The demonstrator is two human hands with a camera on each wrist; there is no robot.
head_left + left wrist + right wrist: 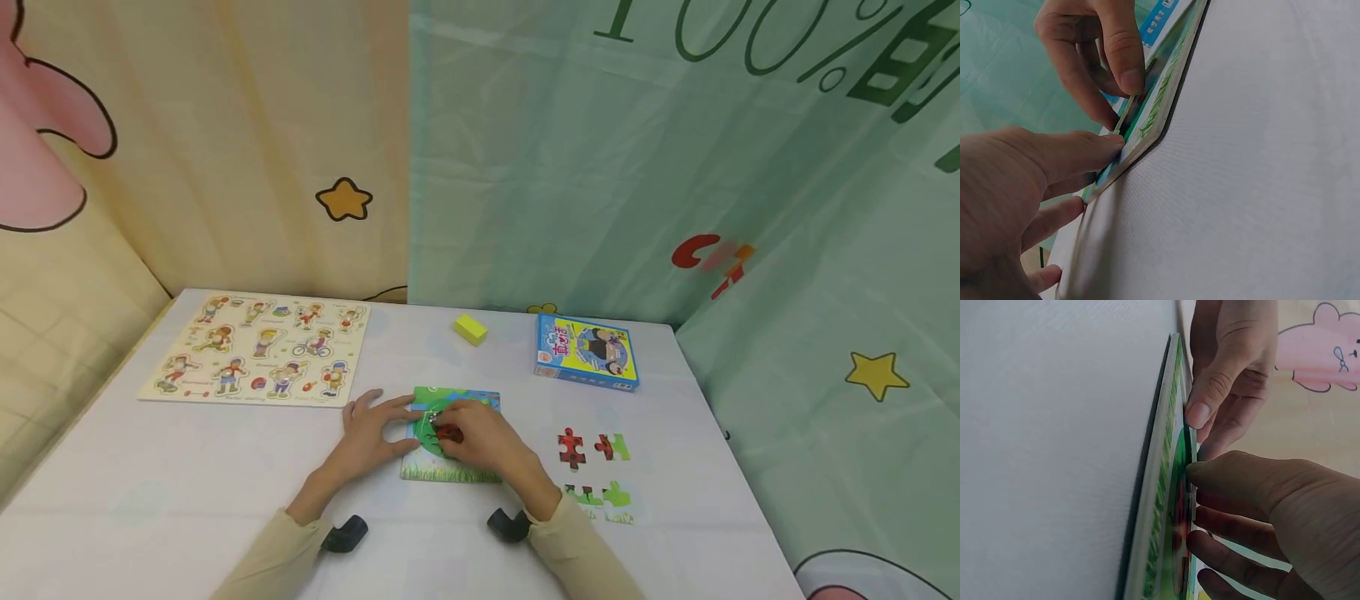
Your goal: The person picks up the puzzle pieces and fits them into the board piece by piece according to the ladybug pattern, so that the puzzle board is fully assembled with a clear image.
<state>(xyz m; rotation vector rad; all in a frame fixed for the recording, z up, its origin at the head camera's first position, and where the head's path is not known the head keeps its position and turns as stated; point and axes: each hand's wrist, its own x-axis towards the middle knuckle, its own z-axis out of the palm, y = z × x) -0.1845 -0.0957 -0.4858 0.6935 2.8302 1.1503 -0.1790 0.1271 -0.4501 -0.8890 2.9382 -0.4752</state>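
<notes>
- At the far left, a pink cartoon shape (52, 133) is printed on the cream curtain (262, 125), which hangs behind the white table (187, 475).
- On the left of the table lies flat a cream picture board (255, 350); it shows small figures doing sports, among them one on a bicycle.
- Next comes the left hand (367, 433). Its fingers are spread and rather straight; thumb and forefinger stand apart and reach over the left side of the puzzle board, steadying contact at its edge. A black device (346, 534) sits by the sleeve.
- In the middle, between the two hands, is the puzzle board (450, 473), flat on the table, with printed grass along its near edge and a green round area under the fingers.
- Behind this board, and apart from it, lies a yellow block (470, 329).
- The right hand (480, 433) is above the board and pinches a thin puzzle piece (1126, 114) between thumb and fingers. Whether the piece touches the board, I cannot tell.
- More to the right, a blue box (587, 352) lies at the back, and nearer are loose puzzle pieces (572, 448), red and green, in two rows.
- At the far right, a yellow star (877, 376) is printed on the green curtain (525, 167).
</notes>
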